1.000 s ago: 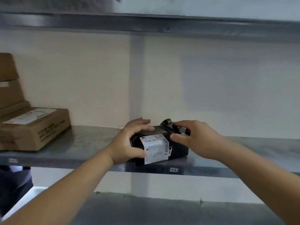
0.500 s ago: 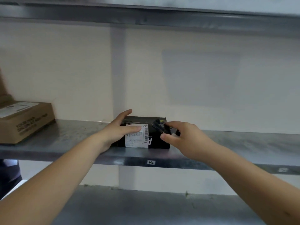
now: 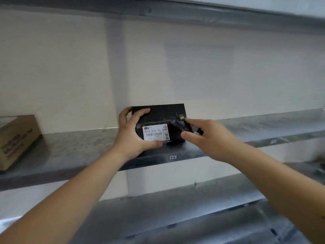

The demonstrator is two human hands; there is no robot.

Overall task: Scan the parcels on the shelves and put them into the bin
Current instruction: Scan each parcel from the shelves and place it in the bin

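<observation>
A small black parcel [image 3: 163, 114] with a white barcode label [image 3: 155, 132] stands tipped up on the metal shelf [image 3: 79, 147], its labelled face turned toward me. My left hand [image 3: 133, 136] grips its left end, fingers over the top and thumb under the label. My right hand [image 3: 209, 136] holds a small black scanner [image 3: 181, 125] against the parcel's right side, pointing at the label. The bin is not in view.
A brown cardboard box [image 3: 15, 140] lies at the left end of the same shelf. Another metal shelf [image 3: 175, 208] runs below, and one [image 3: 175, 13] overhead. A shelf upright [image 3: 113, 67] stands behind the parcel against a pale wall.
My left hand has tilted the black parcel up from lying flat, so its label faces me. My right hand with the scanner stays at its right side. The view has swung right.
</observation>
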